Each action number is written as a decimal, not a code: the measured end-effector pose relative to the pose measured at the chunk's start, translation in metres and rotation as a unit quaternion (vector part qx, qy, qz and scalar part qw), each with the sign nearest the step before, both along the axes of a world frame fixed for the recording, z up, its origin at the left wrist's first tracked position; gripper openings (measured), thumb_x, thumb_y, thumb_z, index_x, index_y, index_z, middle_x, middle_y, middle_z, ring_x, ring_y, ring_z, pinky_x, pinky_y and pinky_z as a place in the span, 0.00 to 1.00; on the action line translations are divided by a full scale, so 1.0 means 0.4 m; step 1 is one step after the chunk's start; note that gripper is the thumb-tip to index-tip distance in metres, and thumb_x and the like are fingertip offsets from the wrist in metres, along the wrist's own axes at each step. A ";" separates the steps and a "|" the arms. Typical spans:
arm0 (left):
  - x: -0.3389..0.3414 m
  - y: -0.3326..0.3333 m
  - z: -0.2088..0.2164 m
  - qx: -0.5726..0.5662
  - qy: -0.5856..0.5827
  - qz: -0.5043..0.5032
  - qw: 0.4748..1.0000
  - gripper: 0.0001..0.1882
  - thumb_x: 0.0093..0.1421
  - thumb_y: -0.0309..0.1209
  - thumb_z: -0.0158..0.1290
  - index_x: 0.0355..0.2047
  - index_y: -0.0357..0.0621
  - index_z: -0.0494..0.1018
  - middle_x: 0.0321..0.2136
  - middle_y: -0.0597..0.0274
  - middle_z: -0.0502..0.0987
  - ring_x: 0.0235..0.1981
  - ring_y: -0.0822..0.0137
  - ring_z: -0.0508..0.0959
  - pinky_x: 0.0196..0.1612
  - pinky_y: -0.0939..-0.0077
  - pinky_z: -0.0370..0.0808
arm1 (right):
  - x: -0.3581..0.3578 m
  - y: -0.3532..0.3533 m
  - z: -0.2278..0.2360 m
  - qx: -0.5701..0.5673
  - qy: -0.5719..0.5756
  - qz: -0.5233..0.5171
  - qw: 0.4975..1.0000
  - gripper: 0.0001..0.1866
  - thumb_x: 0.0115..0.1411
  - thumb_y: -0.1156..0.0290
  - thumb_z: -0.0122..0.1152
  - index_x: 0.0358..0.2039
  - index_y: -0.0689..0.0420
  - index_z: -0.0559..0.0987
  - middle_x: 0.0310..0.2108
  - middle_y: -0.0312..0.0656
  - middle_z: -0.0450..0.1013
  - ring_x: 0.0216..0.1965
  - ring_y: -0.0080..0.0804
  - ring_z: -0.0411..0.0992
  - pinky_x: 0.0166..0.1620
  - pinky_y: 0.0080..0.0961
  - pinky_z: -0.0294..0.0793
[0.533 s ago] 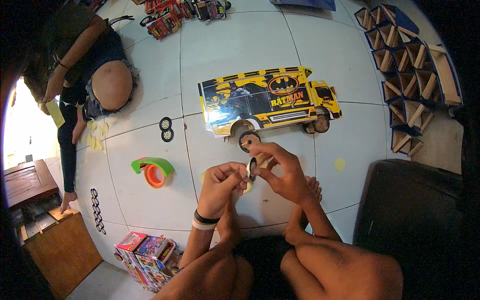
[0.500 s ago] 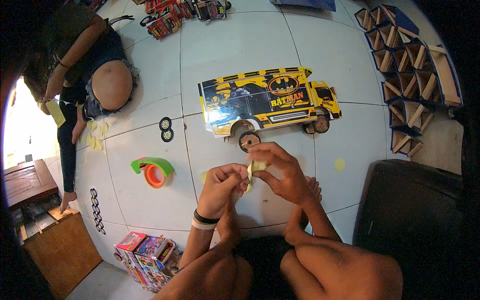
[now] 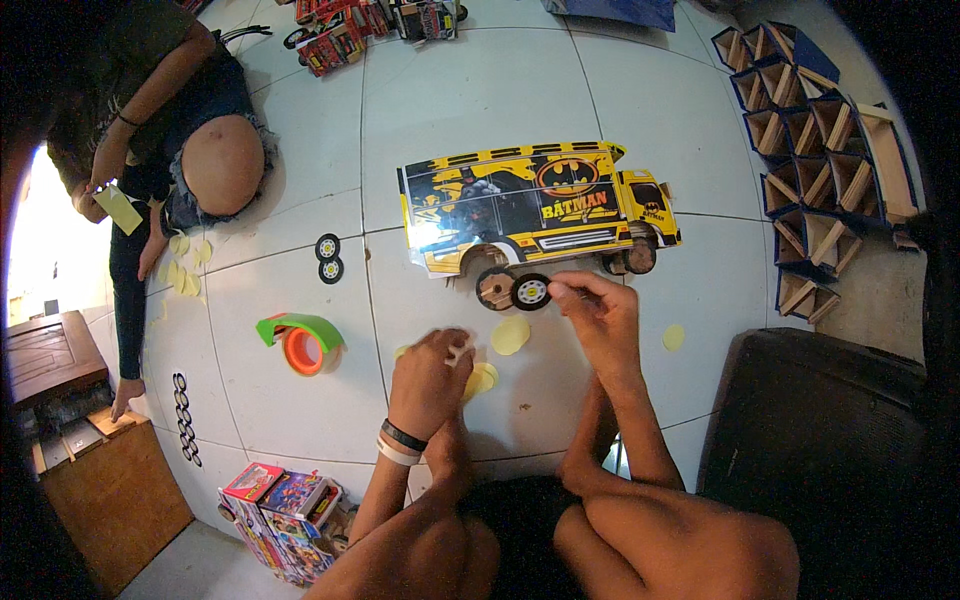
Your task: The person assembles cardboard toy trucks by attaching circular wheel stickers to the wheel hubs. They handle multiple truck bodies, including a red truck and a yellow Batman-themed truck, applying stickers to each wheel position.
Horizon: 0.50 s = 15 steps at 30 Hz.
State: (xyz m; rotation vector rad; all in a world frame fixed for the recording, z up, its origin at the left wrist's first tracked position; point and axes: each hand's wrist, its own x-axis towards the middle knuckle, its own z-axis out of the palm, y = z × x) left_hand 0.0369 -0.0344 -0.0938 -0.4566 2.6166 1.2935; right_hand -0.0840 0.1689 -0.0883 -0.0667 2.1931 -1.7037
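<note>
My right hand (image 3: pixel 603 315) pinches a round wheel sticker (image 3: pixel 531 291), black with a pale hub, by its right edge. The sticker is beside the bare brown wheel (image 3: pixel 494 288) of a yellow and black toy truck (image 3: pixel 520 205); I cannot tell whether they touch. My left hand (image 3: pixel 428 378) is closed, fingers curled, with a small pale bit showing at the fingertips. Yellow paper discs (image 3: pixel 510 336) are close to it, some partly covered by the hand.
A green and orange tape dispenser (image 3: pixel 302 345) is at left, below two wheel stickers (image 3: pixel 329 259). A row of stickers (image 3: pixel 186 420) lies farther left, near a boxy toy (image 3: pixel 285 520). Another person (image 3: pixel 130 150) sits far left holding yellow paper. Blue wood-braced pieces (image 3: pixel 800 140) stand right, above a black case (image 3: pixel 810 420).
My hands have separated. The right moved right and slightly up, now with the wheel sticker showing at the truck's wheel. Yellow discs are now visible between my hands.
</note>
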 end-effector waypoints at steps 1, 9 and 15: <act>-0.011 0.002 0.000 0.033 0.035 0.031 0.998 0.12 0.61 0.30 0.57 0.44 0.38 0.78 0.37 0.50 0.82 0.35 0.56 0.83 0.38 0.66 0.79 | 0.002 -0.005 -0.003 -0.032 0.019 0.006 0.999 0.10 0.61 0.70 0.68 0.40 0.63 0.84 0.33 0.39 0.80 0.32 0.20 0.75 0.38 0.19 0.75; -0.098 0.026 -0.015 0.369 0.073 0.191 0.907 0.19 0.67 0.33 0.54 0.52 0.30 0.73 0.40 0.56 0.81 0.38 0.68 0.81 0.42 0.75 0.77 | 0.009 -0.070 -0.013 -0.052 -0.041 -0.023 0.998 0.16 0.56 0.73 0.71 0.40 0.59 0.73 0.27 0.40 0.80 0.29 0.21 0.77 0.31 0.20 0.76; -0.107 0.044 -0.025 0.405 0.063 0.224 0.884 0.19 0.65 0.29 0.57 0.52 0.29 0.73 0.38 0.58 0.81 0.36 0.71 0.80 0.40 0.79 0.77 | 0.021 -0.093 -0.025 -0.070 0.005 -0.052 0.996 0.16 0.55 0.75 0.71 0.32 0.58 0.68 0.24 0.39 0.78 0.28 0.21 0.76 0.32 0.20 0.76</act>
